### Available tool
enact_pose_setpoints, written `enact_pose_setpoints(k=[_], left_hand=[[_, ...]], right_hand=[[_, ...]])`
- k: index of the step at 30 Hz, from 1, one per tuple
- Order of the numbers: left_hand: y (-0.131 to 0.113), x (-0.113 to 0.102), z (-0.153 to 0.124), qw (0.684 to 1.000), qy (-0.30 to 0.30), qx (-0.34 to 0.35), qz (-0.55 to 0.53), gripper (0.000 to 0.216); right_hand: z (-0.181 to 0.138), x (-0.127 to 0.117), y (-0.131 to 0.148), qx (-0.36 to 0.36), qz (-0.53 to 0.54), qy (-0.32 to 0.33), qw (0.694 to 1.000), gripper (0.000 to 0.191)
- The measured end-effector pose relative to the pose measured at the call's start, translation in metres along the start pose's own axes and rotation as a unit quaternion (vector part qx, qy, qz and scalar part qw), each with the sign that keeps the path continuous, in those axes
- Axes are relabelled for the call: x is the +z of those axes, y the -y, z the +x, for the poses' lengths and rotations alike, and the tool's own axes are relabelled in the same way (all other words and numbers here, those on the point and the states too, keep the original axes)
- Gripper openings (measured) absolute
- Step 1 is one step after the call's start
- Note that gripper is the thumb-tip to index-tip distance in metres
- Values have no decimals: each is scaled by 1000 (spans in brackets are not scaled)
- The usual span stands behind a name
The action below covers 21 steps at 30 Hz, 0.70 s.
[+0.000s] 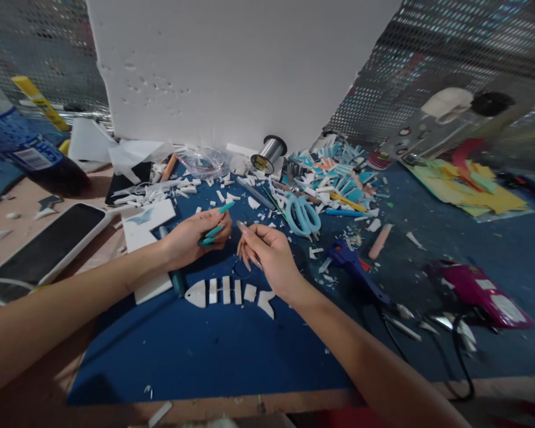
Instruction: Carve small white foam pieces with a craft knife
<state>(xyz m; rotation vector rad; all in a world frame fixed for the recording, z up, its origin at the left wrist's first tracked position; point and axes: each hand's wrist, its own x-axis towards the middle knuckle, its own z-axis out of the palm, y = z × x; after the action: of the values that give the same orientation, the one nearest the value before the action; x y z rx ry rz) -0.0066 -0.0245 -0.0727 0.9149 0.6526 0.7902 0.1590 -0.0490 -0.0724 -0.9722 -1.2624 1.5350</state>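
My left hand (200,233), with long teal nails, is curled with its fingertips together above the blue mat (196,362). My right hand (270,252) faces it a short gap away, thumb and fingers pinched. Whatever either hand holds is too small to make out. A faint dark thin loop shows just below the right fingers. Under the hands, white foam pieces lie in a row like a fish skeleton: a pointed head (197,294) with an eye hole at the left, several bars (226,290), and a forked tail (266,303) at the right.
Behind the hands lie a wire spool (270,153), light-blue scissors (301,215) and a heap of foam scraps (334,172). To the right are a blue glue gun (354,267) with its cord and a magenta packet (485,294). A phone (44,246) and bottle (31,148) stand left.
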Motion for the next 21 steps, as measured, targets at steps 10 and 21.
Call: enact_pose_setpoints(k=[10, 21], left_hand=[[1, 4, 0, 996, -56, -60, 27, 28], [1, 5, -1, 998, -46, -29, 36, 28]], right_hand=[[2, 2, -5, 19, 18, 13, 1000, 34], [2, -2, -5, -21, 41, 20, 999, 32]])
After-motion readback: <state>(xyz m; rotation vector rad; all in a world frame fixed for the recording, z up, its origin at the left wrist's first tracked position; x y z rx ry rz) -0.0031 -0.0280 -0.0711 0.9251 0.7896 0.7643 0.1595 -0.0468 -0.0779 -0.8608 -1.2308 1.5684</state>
